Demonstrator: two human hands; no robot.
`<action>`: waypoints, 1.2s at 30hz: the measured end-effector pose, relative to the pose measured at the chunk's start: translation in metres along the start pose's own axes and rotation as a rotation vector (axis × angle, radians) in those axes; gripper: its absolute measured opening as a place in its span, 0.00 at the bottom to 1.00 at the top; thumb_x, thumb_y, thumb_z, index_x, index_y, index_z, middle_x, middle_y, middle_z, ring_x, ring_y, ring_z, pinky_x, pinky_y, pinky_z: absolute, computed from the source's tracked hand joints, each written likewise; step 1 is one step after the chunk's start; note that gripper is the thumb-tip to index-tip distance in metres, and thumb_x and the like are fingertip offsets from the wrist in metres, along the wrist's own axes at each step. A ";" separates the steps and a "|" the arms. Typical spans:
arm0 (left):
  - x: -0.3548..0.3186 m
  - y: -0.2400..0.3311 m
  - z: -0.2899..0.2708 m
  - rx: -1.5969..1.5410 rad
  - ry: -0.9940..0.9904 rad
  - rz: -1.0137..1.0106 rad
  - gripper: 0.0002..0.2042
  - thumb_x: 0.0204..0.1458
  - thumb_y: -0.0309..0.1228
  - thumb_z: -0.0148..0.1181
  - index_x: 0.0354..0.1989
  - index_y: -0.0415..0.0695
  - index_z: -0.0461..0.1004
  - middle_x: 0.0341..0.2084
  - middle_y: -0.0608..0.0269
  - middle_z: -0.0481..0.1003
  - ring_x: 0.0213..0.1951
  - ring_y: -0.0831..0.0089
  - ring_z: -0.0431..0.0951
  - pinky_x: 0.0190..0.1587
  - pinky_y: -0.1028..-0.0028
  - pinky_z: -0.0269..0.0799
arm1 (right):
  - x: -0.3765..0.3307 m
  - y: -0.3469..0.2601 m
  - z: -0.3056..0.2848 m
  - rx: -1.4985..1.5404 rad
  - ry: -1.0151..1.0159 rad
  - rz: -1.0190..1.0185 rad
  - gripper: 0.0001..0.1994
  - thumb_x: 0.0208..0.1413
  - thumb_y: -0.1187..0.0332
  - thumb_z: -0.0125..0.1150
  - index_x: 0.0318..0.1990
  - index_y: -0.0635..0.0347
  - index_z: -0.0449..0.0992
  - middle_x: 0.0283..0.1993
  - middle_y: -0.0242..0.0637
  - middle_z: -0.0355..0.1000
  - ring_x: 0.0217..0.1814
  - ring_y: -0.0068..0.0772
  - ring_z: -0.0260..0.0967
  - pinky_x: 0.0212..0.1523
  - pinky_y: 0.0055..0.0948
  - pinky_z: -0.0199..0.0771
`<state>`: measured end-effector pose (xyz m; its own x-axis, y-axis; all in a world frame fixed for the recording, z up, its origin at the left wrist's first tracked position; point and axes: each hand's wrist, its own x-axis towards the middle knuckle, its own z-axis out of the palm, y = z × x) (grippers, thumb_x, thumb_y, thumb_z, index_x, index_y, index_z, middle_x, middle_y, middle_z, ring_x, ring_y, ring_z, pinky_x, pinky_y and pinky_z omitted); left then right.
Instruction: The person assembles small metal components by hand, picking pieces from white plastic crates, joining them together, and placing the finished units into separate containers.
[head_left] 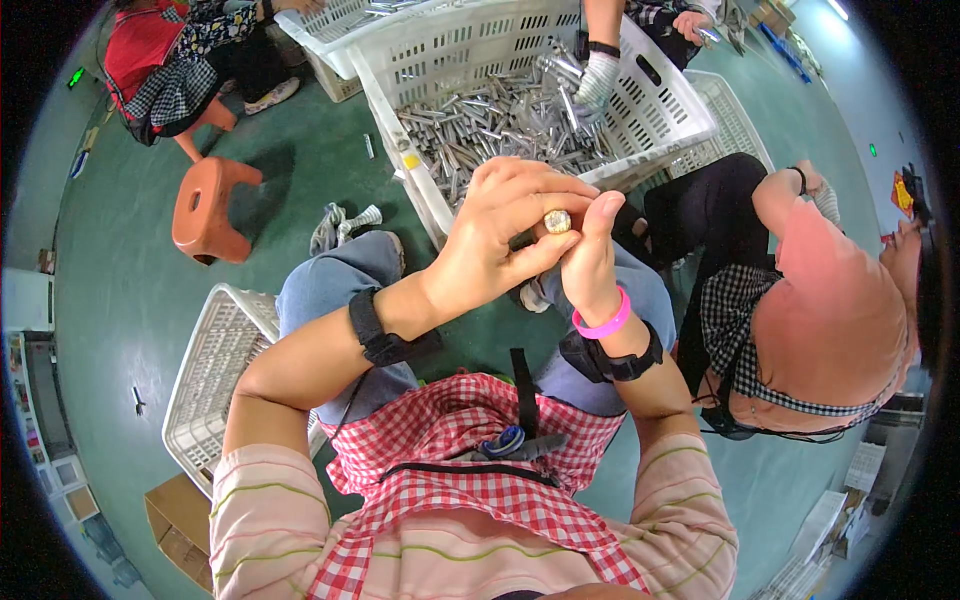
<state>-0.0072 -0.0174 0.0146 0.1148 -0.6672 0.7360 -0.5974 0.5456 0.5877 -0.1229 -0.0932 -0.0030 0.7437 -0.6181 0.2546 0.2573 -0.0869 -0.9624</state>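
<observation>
Two bare hands are raised together in front of the chest, and one small metal cylinder point(557, 221) is pinched between them, its round brassy end face turned toward the camera. The left hand point(500, 230) is curled over the piece from above and from the left, with its fingers bent across the top. The right hand point(592, 262) is pressed against it from the right, thumb upright beside the end face. Both hands are closed on the cylinder and touch each other around it. A black strap point(375, 335) is worn on the left wrist; a pink band point(603, 324) and a second black strap point(625, 365) are worn on the right wrist.

Just beyond the hands, a large white perforated crate point(660, 100) is seen, filled with a heap of silvery metal tubes point(490, 125). A co-worker's gloved hand point(598, 80) is reaching into that heap from the far side. To the right of the hands, another seated person in a salmon shirt point(820, 300) is bent forward. To the left and below the left forearm, a second white crate point(215, 370) lies on the green floor point(130, 290). Farther left, an orange plastic stool point(210, 205) stands well apart from the hands.
</observation>
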 end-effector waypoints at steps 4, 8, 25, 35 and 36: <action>0.000 -0.001 -0.002 0.034 -0.001 0.028 0.12 0.45 0.34 0.59 0.38 0.44 0.74 0.40 0.65 0.73 0.45 0.65 0.68 0.50 0.64 0.55 | 0.000 -0.005 0.008 0.076 0.047 0.021 0.34 0.60 0.44 0.23 0.39 0.67 0.70 0.34 0.33 0.65 0.36 0.21 0.60 0.32 0.21 0.60; -0.001 -0.001 -0.004 0.036 -0.003 0.022 0.15 0.45 0.35 0.59 0.41 0.43 0.73 0.39 0.63 0.73 0.44 0.64 0.69 0.50 0.65 0.55 | 0.003 -0.015 0.016 0.155 0.033 0.109 0.36 0.57 0.39 0.22 0.34 0.64 0.70 0.29 0.29 0.63 0.29 0.18 0.57 0.26 0.19 0.55; -0.005 -0.010 -0.004 -0.335 -0.050 -0.225 0.25 0.43 0.32 0.62 0.52 0.45 0.65 0.54 0.55 0.61 0.57 0.63 0.59 0.59 0.66 0.52 | 0.016 -0.010 -0.002 0.036 0.017 0.094 0.17 0.59 0.60 0.32 0.28 0.61 0.65 0.22 0.27 0.60 0.25 0.17 0.54 0.28 0.19 0.53; -0.002 -0.004 -0.010 -0.324 -0.035 -0.185 0.19 0.43 0.25 0.61 0.47 0.43 0.69 0.50 0.56 0.62 0.54 0.65 0.61 0.57 0.68 0.53 | 0.014 -0.014 -0.006 -0.072 0.046 -0.042 0.15 0.55 0.66 0.35 0.38 0.68 0.68 0.31 0.30 0.63 0.36 0.20 0.59 0.40 0.21 0.57; -0.003 -0.004 -0.009 -0.324 -0.034 -0.188 0.19 0.43 0.25 0.61 0.47 0.43 0.69 0.50 0.56 0.62 0.54 0.65 0.61 0.57 0.68 0.53 | 0.014 -0.014 -0.005 -0.072 0.045 -0.039 0.15 0.55 0.66 0.35 0.38 0.68 0.68 0.31 0.30 0.63 0.36 0.20 0.59 0.40 0.21 0.57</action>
<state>0.0023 -0.0130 0.0131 0.1688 -0.7842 0.5971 -0.2857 0.5408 0.7911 -0.1194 -0.1042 0.0134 0.7049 -0.6478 0.2890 0.2390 -0.1667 -0.9566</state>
